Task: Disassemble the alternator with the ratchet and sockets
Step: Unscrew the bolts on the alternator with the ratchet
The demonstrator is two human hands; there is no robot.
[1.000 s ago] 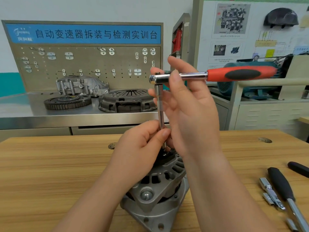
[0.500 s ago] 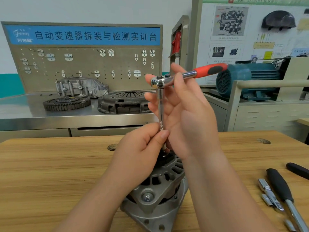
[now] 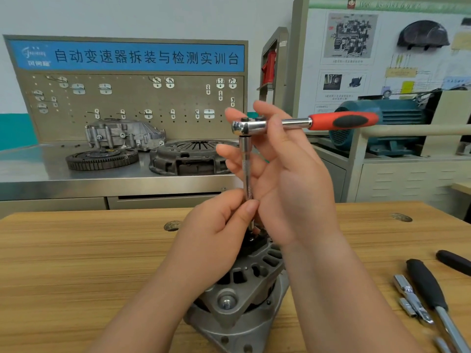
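On the near centre of the light wooden table (image 3: 76, 263), the grey cast-metal alternator (image 3: 244, 296) sits below my hands, my left hand (image 3: 216, 238) pinching the lower end of the slim chrome extension bar (image 3: 246, 164) and my right hand (image 3: 288, 179) gripping the head of the chrome ratchet (image 3: 305, 122), red-and-black handle pointing right.

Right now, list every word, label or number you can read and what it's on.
"自动变速器拆装与检测实训台": white characters on the blue banner above the pegboard.
Logo at the banner's left end: too blurred to read.
Green strip and posters at right: too small to read.
Extension bar under the ratchet: nothing legible.
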